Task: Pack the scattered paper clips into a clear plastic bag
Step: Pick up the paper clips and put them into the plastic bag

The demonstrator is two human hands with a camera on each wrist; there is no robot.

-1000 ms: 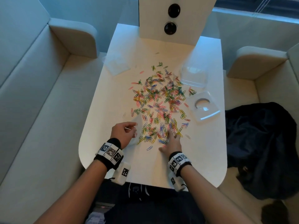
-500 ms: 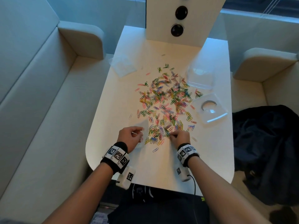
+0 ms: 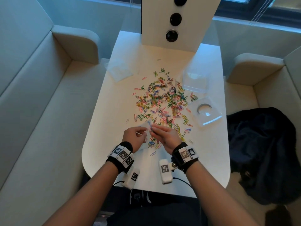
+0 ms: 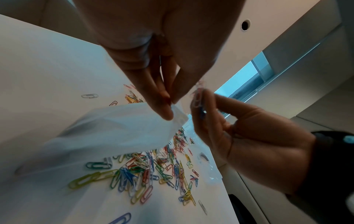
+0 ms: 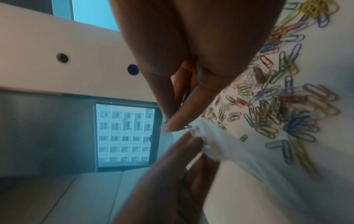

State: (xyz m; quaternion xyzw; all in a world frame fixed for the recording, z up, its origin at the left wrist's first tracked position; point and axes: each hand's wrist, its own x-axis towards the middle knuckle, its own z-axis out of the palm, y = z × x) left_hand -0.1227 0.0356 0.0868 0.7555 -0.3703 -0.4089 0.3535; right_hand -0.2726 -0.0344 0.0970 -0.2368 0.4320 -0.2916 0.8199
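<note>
Several coloured paper clips (image 3: 162, 98) lie scattered over the middle of the white table (image 3: 101, 128). My left hand (image 3: 135, 136) pinches the top edge of a small clear plastic bag (image 4: 118, 130), lifted just above the near clips. My right hand (image 3: 164, 136) pinches a few clips (image 4: 198, 98) between thumb and fingers, right beside the bag's mouth (image 5: 197, 130). Both hands meet over the near end of the pile (image 4: 134, 174).
Another clear bag (image 3: 118, 69) lies at the table's far left. A clear plastic box (image 3: 195, 80) and its lid (image 3: 206, 111) sit at the right edge. A white panel with dark round holes (image 3: 172, 23) stands at the far end. Dark clothing (image 3: 263, 152) lies on the right seat.
My right hand has picked up clips from the pile and swung left to the bag. My left hand has lifted the bag's edge toward it.
</note>
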